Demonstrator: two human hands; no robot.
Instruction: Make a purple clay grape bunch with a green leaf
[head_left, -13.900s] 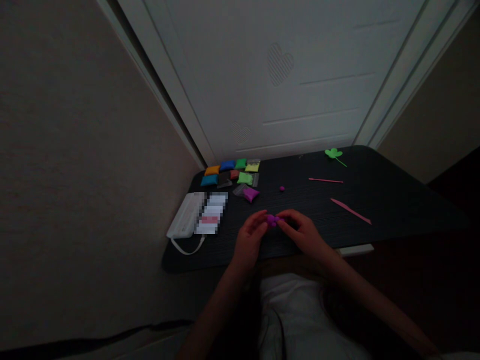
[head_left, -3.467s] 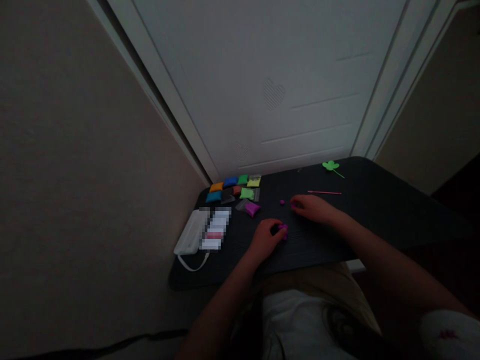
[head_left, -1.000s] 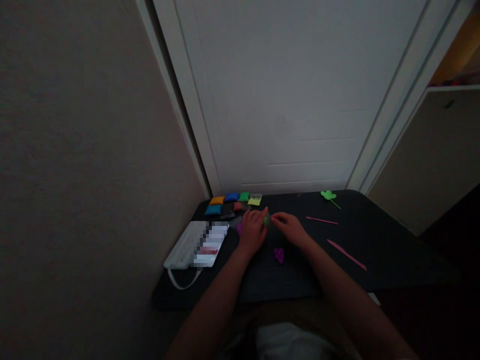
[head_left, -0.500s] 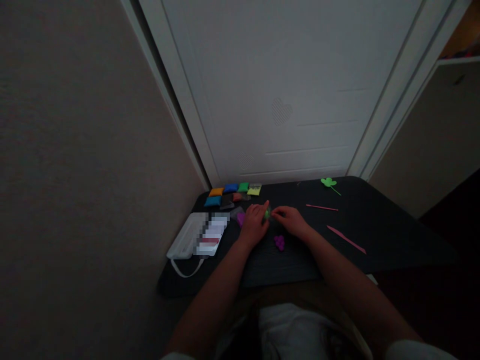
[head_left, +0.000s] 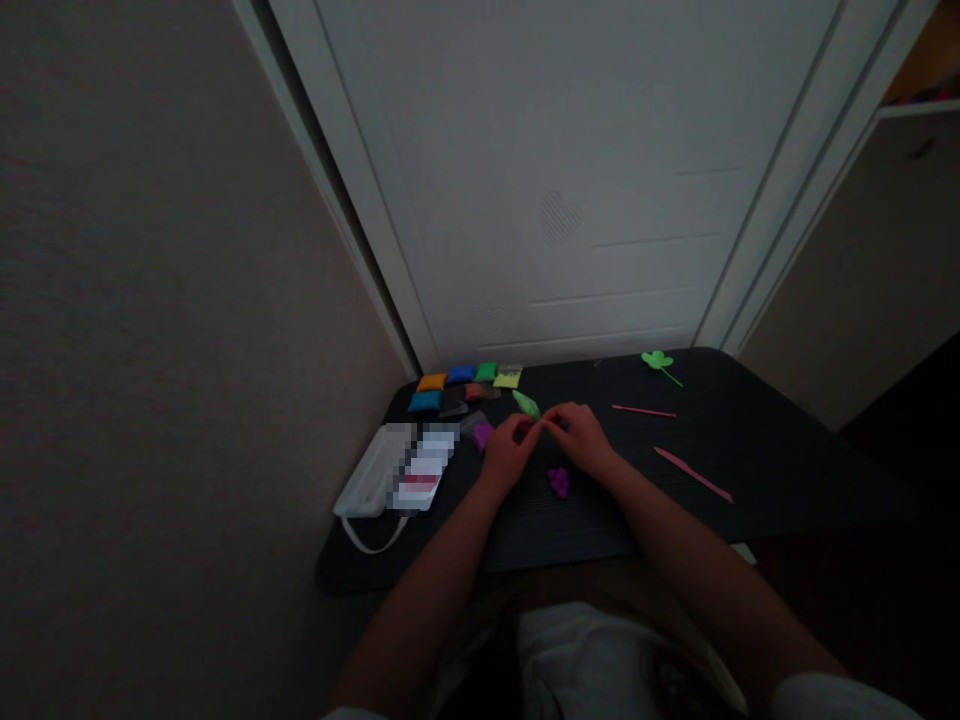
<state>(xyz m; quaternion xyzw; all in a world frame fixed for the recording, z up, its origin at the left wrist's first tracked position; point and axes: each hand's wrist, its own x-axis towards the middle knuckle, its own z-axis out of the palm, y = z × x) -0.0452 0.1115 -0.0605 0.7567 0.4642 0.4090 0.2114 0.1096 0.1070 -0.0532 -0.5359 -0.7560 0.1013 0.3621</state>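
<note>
My left hand [head_left: 511, 450] and my right hand [head_left: 577, 436] meet over the middle of the dark table, thumbs and fingertips pinched together. Between them is the near end of a small light-green clay packet [head_left: 526, 404], whose pale green body sticks up beyond the fingers. The pinched end itself is hidden by my fingertips. Just below the hands lies a cluster of small purple clay balls [head_left: 559, 483]. Beside my left hand, a clear bag with purple clay [head_left: 481, 436] rests on the table.
Several coloured clay packets [head_left: 460, 374] lie at the back left. An open white case [head_left: 375, 472] with a strap stands at the left edge. To the right are a thin pink stick [head_left: 643, 411], a pink modelling knife [head_left: 694, 474] and a green flower-shaped piece [head_left: 658, 361]. A white door [head_left: 600, 130] rises behind.
My left hand was spread flat over the green packet; its fingers have now curled into a pinch. The packet shows more, standing up beyond both hands, which have come together.
</note>
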